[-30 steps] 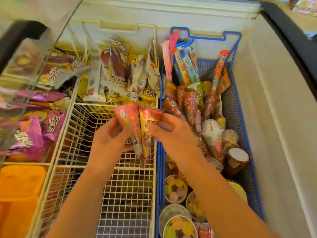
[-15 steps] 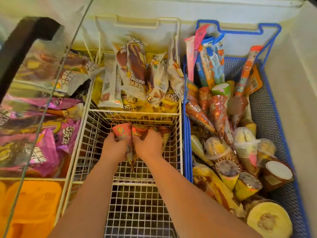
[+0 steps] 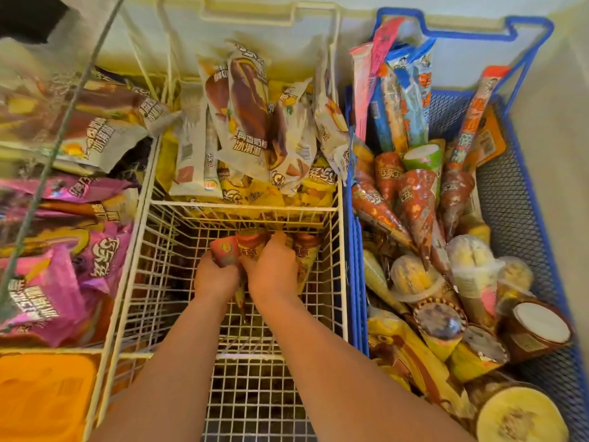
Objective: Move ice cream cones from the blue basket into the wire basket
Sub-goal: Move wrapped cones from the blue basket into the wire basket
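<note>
Down in the wire basket [image 3: 255,205], the left hand [image 3: 216,279] curls its fingers round 1 pink cone [image 3: 224,250], the right hand [image 3: 274,275] round 1 brown cone [image 3: 251,242], tips pointing near; remaining cones [image 3: 417,202] lie right in the blue basket [image 3: 510,202], nearer the right hand

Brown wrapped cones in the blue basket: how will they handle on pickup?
The brown wrapped cones taper to a point, so likely roll in an arc if laid flat. Glossy wrappers look slippery. They lean on one another in the blue basket, so pulling one may shift neighbours.
</note>
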Tool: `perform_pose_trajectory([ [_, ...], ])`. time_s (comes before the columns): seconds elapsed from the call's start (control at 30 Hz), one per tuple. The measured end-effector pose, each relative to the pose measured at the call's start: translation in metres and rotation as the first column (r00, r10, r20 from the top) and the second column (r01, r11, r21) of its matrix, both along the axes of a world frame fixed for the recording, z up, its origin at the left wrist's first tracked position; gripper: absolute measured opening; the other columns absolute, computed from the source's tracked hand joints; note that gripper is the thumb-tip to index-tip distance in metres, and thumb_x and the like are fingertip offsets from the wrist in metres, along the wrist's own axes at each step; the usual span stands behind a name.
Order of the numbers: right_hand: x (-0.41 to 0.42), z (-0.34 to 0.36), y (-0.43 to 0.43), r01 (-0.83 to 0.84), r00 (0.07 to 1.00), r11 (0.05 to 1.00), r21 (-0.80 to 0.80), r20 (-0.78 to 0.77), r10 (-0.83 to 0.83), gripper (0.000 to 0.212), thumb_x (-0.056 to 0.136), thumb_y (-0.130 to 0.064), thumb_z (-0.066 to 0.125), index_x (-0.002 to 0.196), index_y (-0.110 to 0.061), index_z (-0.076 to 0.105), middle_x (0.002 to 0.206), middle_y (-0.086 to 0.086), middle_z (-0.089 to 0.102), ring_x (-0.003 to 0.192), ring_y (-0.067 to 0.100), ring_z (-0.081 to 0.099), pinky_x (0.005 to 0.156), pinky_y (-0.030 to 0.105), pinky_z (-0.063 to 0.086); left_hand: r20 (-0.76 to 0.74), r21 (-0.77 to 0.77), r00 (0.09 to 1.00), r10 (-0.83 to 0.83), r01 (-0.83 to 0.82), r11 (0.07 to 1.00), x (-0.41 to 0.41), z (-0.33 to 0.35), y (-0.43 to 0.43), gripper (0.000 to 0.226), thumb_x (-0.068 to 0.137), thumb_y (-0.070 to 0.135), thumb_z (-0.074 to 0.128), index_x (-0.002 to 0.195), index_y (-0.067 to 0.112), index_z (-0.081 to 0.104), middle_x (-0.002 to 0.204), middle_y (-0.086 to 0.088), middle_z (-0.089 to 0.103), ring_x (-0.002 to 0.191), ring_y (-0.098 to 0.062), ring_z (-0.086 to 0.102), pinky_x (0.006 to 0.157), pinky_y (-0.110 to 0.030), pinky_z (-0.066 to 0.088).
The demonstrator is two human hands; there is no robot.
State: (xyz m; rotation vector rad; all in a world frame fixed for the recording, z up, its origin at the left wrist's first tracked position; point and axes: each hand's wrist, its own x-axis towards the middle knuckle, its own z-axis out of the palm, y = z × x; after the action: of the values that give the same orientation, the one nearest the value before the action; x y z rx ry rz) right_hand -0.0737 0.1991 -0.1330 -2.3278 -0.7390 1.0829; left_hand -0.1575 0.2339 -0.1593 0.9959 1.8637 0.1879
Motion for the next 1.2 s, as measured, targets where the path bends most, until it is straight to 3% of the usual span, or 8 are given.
perform_pose_trajectory([
  [0.43, 0.007, 0.014, -0.016, -0.136, 0.971, 0.985, -0.108, -0.210, 0.111, 0.022, 0.090, -0.018, 0.060, 0.104, -0.002, 0.065, 0.111, 0.018, 0.065, 0.100, 0.035, 0.064, 0.071, 0.027, 0.046, -0.028, 0.157, 0.997, 0.077, -0.072, 0.985, 0.003, 0.015, -0.007, 0.064, 0.082, 0.003, 0.053, 0.144, 0.018, 0.046, 0.133, -0.017, 0.060, 0.115, -0.041, 0.059, 0.095, -0.056, 0.052],
  [0.53, 0.017, 0.036, -0.027, -0.085, 0.965, 0.996, 0.015, -0.248, 0.086, 0.016, 0.092, -0.016, 0.054, 0.097, -0.006, 0.066, 0.103, 0.018, 0.067, 0.085, 0.033, 0.069, 0.071, 0.033, 0.058, -0.036, 0.218, 0.999, 0.034, -0.026, 0.976, 0.008, 0.028, -0.014, 0.058, 0.088, 0.009, 0.056, 0.144, 0.017, 0.046, 0.139, -0.016, 0.056, 0.123, -0.038, 0.055, 0.100, -0.054, 0.049],
  [0.63, 0.036, 0.060, -0.047, 0.039, 0.938, 0.988, 0.152, -0.346, 0.016, 0.013, 0.097, -0.020, 0.053, 0.087, -0.019, 0.061, 0.089, 0.011, 0.071, 0.058, 0.021, 0.072, 0.052, 0.031, 0.060, -0.040, 0.281, 0.999, -0.019, 0.029, 0.959, 0.020, 0.045, -0.026, 0.043, 0.093, 0.019, 0.057, 0.136, 0.020, 0.055, 0.134, -0.011, 0.061, 0.118, -0.034, 0.058, 0.100, -0.049, 0.048],
  [0.77, 0.078, 0.088, -0.079, 0.028, 0.994, 0.954, 0.297, -0.112, 0.005, 0.022, 0.091, -0.032, 0.062, 0.075, -0.017, 0.063, 0.064, -0.001, 0.068, 0.056, 0.014, 0.064, 0.063, 0.035, 0.058, -0.124, 0.471, 0.990, -0.066, 0.117, 0.874, 0.056, 0.078, -0.054, 0.025, 0.094, 0.022, 0.057, 0.117, 0.018, 0.064, 0.118, -0.005, 0.066, 0.098, -0.021, 0.062, 0.082, -0.029, 0.045],
  [0.83, 0.102, 0.097, -0.095, 0.022, 0.999, 0.944, 0.330, 0.026, -0.032, 0.038, 0.089, -0.036, 0.064, 0.058, -0.021, 0.047, 0.052, -0.007, 0.049, 0.048, 0.006, 0.046, 0.054, 0.022, 0.040, -0.115, 0.597, 0.989, -0.096, 0.146, 0.789, 0.077, 0.101, -0.073, 0.019, 0.094, 0.021, 0.056, 0.111, 0.017, 0.066, 0.106, 0.007, 0.063, 0.085, -0.010, 0.059, 0.074, -0.018, 0.043],
  [0.9, 0.130, 0.108, -0.117, 0.065, 0.989, 0.925, 0.374, 0.097, -0.109, 0.051, 0.089, -0.027, 0.064, 0.053, -0.021, 0.028, 0.048, -0.007, 0.031, 0.045, 0.009, 0.029, 0.048, 0.023, 0.027, -0.035, 0.676, 0.982, -0.187, 0.161, 0.719, 0.100, 0.122, -0.097, 0.014, 0.094, 0.017, 0.057, 0.104, 0.018, 0.066, 0.091, 0.017, 0.057, 0.078, -0.006, 0.056, 0.069, -0.018, 0.046],
  [1.1, 0.208, 0.115, -0.180, 0.281, 0.926, 0.899, 0.335, 0.149, -0.346, 0.046, 0.082, -0.012, 0.062, 0.053, -0.018, 0.026, 0.048, -0.005, 0.025, 0.048, 0.009, 0.023, 0.052, 0.031, 0.024, 0.112, 0.540, 0.892, -0.438, 0.315, 0.780, 0.146, 0.140, -0.150, 0.013, 0.093, 0.015, 0.062, 0.099, 0.027, 0.062, 0.090, 0.016, 0.064, 0.076, -0.001, 0.063, 0.061, -0.004, 0.047],
  [1.2, 0.225, 0.109, -0.191, 0.311, 0.926, 0.918, 0.247, 0.138, -0.351, 0.034, 0.082, -0.023, 0.063, 0.059, -0.014, 0.040, 0.057, 0.007, 0.048, 0.053, 0.020, 0.045, 0.051, 0.044, 0.046, 0.101, 0.473, 0.894, -0.437, 0.343, 0.812, 0.158, 0.135, -0.157, 0.011, 0.094, 0.018, 0.061, 0.099, 0.028, 0.061, 0.093, 0.012, 0.065, 0.076, -0.001, 0.062, 0.057, -0.008, 0.047],
])
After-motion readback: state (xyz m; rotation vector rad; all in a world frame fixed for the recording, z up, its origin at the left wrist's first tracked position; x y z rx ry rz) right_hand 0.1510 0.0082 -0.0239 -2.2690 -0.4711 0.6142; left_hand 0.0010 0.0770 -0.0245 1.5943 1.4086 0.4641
